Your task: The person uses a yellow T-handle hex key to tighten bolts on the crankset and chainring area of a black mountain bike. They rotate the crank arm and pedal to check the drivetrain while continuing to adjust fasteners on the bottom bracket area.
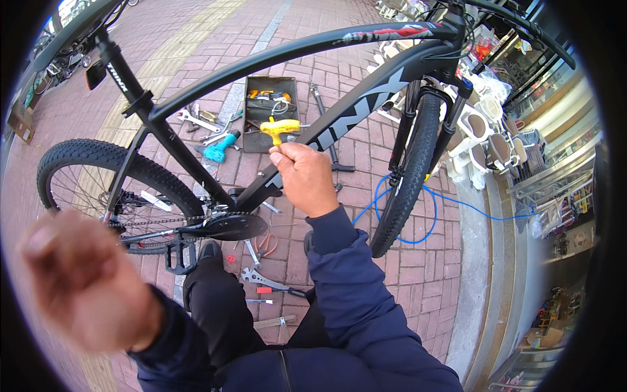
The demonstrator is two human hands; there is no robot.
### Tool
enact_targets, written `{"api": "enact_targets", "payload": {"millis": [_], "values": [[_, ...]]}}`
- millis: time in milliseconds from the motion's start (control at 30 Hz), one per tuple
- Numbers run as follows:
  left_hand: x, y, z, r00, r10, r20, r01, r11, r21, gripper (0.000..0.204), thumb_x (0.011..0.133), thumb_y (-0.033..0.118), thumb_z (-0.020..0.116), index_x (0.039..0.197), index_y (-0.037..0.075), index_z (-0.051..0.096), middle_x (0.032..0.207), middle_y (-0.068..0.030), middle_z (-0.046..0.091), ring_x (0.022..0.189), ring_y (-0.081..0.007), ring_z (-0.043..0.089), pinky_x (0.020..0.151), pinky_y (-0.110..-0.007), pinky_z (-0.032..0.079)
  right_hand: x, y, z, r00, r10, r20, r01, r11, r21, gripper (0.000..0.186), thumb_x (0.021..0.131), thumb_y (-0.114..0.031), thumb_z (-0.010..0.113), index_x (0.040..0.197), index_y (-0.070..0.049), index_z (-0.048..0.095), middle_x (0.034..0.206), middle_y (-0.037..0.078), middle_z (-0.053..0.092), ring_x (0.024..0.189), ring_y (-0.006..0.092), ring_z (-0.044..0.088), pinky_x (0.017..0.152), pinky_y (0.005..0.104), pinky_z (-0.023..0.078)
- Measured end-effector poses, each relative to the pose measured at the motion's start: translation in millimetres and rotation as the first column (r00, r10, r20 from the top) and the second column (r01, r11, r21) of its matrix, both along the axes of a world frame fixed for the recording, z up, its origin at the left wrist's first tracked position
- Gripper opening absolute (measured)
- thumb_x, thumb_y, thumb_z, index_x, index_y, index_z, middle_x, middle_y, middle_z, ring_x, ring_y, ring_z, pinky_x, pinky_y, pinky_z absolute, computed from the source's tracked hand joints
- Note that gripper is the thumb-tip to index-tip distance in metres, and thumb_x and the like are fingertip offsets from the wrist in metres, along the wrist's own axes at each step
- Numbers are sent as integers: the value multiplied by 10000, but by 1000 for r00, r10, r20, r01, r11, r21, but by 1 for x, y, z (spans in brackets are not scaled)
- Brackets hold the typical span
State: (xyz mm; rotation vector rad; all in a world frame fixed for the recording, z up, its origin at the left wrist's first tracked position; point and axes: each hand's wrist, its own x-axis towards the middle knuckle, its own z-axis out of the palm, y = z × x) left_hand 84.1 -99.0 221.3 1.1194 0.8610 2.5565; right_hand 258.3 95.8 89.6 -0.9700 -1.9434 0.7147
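Observation:
My right hand [302, 179] is closed on a yellow T-handled tool [279, 129], raised over the black bicycle's down tube [346, 121]. My left hand [88, 281], badly blurred, is at the lower left near the rear wheel [59, 176]; I cannot make out whether it holds anything. The bicycle stands across my view, with its chainring [232, 226] just beyond my knees and its front wheel [401, 202] at the right. Behind the frame lies an open tool tray [264, 142], partly hidden by my hand and the yellow tool.
Wrenches [209, 127], a teal power tool [219, 151], pliers [264, 245] and other tools lie on the pink paving [418, 281]. A blue hose [486, 209] loops by the front wheel. Stacked white child seats [473, 121] and a stone step [467, 294] line the right side.

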Motion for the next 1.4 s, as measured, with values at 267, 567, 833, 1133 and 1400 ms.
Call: {"api": "enact_targets", "payload": {"millis": [267, 567, 833, 1133, 1400], "values": [[9, 148, -235, 908, -353, -227, -154, 222, -963, 330, 968, 266, 618, 1027, -54, 674, 945, -290, 717, 938, -445, 699, 886, -473, 519, 7, 6, -2, 998, -58, -18, 55, 991, -121, 167, 936, -153, 688, 984, -1, 737, 834, 195, 700, 759, 369, 664, 684, 413, 509], [32, 171, -256, 865, -415, -283, -135, 350, -927, 264, 1018, 241, 566, 1116, -3, 585, 983, -311, 695, 991, -481, 671, 878, -531, 504, 6, 7, -9, 1000, 5, 30, -3, 997, -78, 192, 975, -122, 674, 1073, 27, 747, 760, 28, 680, 626, 85, 579, 580, 262, 474], [26, 165, -238, 761, -484, -431, -379, 208, -902, 336, 1027, 323, 497, 1046, 13, 624, 957, -293, 708, 936, -502, 666, 874, -582, 499, 6, 4, -4, 999, -24, -45, 17, 989, -149, 166, 928, -123, 710, 1020, 12, 738, 882, 212, 712, 761, 338, 685, 694, 391, 520], [22, 168, -237, 701, -561, -441, -365, 249, -897, 313, 977, 270, 492, 1073, -7, 600, 967, -316, 701, 938, -494, 672, 884, -580, 495, 13, 7, 0, 999, -38, -19, 35, 989, -141, 176, 956, -134, 695, 1034, 17, 739, 828, 146, 708, 685, 223, 650, 641, 330, 504], [30, 167, -233, 726, -529, -439, -376, 229, -898, 364, 1019, 330, 468, 1067, 15, 645, 937, -292, 714, 930, -476, 684, 875, -577, 508, 14, 7, 3, 999, -46, -21, 43, 987, -152, 169, 938, -115, 713, 1034, 21, 738, 875, 192, 729, 729, 272, 699, 689, 348, 531]]}}
